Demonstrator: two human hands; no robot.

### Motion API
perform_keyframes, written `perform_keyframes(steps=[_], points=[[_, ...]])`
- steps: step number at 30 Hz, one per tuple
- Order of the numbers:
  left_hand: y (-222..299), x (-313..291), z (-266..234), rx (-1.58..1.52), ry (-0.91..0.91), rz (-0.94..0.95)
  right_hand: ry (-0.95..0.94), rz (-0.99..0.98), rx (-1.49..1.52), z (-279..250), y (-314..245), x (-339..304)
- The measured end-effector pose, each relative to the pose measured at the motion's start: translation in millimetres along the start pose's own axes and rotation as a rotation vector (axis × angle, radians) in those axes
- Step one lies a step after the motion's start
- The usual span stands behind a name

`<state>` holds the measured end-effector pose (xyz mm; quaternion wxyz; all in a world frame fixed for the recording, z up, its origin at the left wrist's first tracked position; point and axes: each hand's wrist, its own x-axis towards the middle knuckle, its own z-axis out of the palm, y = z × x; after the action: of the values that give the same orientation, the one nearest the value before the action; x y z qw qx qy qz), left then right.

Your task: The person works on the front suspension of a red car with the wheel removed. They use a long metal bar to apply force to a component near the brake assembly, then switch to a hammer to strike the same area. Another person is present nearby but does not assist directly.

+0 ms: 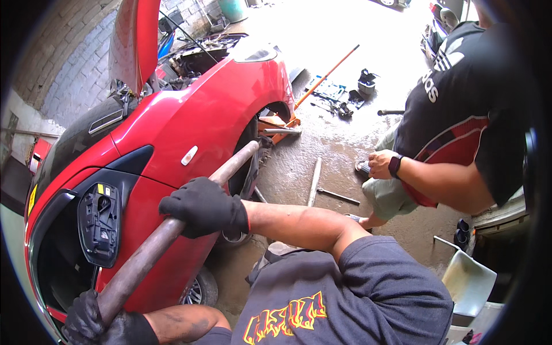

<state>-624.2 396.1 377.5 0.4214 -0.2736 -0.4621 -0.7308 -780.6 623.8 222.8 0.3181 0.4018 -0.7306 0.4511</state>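
A long, dull metal pipe (215,178) runs slantwise across the side of the red car (167,144), its upper end by the front wheel arch. My right hand (204,208), in a black glove, is closed around the pipe's middle. Lower down, my left hand (103,322), also black-gloved, wraps round the near end. The front wheel arch (253,132) has no wheel showing in it, and an orange jack (282,127) sits there. Close to my left hand is the car's side mirror (100,224) with its inner housing exposed.
Another person (454,109) stands at right, hands together. On the wet floor lie a pale pipe (314,181), a thin dark bar (339,196) and black car parts (345,109). An orange jack handle (328,76) slants upward. A grey chair (470,282) stands lower right.
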Motion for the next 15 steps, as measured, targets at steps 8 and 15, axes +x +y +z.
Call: perform_keyframes(steps=[8, 15], points=[[-99, 15, 41, -0.111, 0.061, -0.013, 0.036, 0.141, -0.016, -7, 72, -3], [-149, 24, 65, -0.067, 0.112, -0.092, 0.109, 0.179, -0.07, -13, 111, -3]])
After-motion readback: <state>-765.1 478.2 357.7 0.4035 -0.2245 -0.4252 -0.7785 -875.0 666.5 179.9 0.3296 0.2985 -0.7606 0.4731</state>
